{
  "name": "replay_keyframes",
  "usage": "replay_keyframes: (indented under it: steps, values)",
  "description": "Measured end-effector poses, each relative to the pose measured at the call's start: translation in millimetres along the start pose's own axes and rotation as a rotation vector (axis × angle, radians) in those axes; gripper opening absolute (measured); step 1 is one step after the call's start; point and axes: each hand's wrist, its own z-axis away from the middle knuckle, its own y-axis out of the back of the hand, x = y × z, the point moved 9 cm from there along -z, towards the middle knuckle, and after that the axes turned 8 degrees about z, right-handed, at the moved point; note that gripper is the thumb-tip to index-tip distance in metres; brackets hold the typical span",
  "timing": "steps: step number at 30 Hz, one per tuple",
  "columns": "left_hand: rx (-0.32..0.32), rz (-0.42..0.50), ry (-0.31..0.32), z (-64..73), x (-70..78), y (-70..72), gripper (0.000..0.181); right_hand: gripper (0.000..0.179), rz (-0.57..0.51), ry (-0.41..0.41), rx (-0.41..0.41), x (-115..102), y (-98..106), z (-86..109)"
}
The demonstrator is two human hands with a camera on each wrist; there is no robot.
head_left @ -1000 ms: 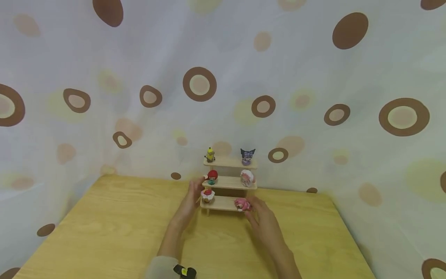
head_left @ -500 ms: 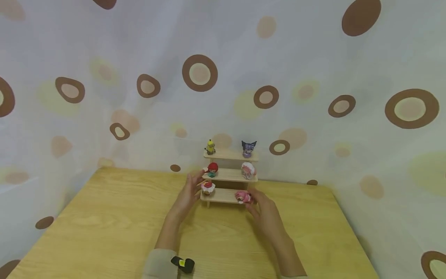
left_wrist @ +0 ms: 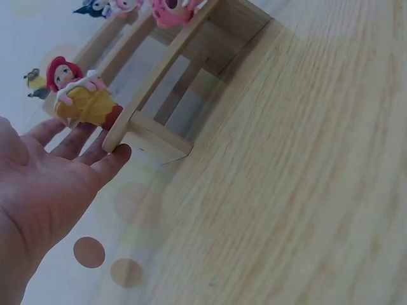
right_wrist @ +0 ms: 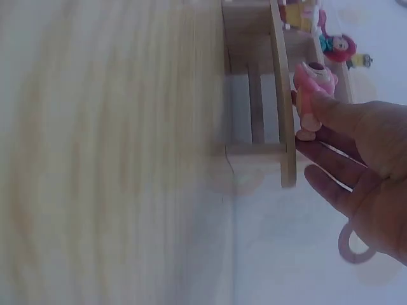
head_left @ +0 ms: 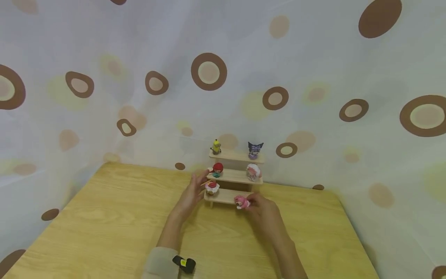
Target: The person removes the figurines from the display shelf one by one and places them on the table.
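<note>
Pink figure pinched at the right of the lowest tier

The right hand pinched the pink figure between thumb and finger, its lower fingers spread apart. The step in hand looked to be handling this one piece at the tier's near edge; whether it was being set down or lifted could not be told. The figure was tipped sideways, head toward the left. The next move seemed to call for a steady pinch and, for standing it up, a turn bringing its feet down.

The left hand was at the tier's left end, fingers spread and nearly straight, beside the ice-cream figure.

The head view alone laid out both farther tiers plainly: red-haired figure left and white-topped figure right, then yellow figure and dark-eared figure farthest. The left wrist view added the ice-cream figure's waffle cone and a fingertip at the tier's end. The right wrist view showed the thumb across the pink body; contact with the wood stayed unclear.
</note>
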Motion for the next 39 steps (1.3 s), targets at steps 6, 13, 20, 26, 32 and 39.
replay_keyframes:
  steps: [6,13,20,26,32,39]
  values:
    - [0.014,0.013,-0.005,-3.3,1.5,-2.5,0.078,0.023,-0.043,0.084,-0.112,-35,-14,5.4]
    - [0.033,0.031,0.023,1.7,-6.6,-0.6,0.082,0.016,-0.004,0.215,-0.234,-65,-49,23.0]
    - [0.024,0.008,0.017,3.1,-6.3,0.4,0.079,0.016,-0.018,0.216,-0.252,-71,-65,28.0]
    - [0.027,-0.002,0.009,1.6,-0.8,2.2,0.08,0.017,0.008,0.199,-0.254,-72,-68,22.0]
    - [0.025,-0.012,0.013,-0.6,-1.2,0.9,0.077,0.016,-0.024,0.22,-0.268,-82,-75,19.4]
    - [0.014,-0.001,0.016,-0.6,-2.5,-1.5,0.075,0.021,0.021,0.201,-0.311,-80,-78,17.7]
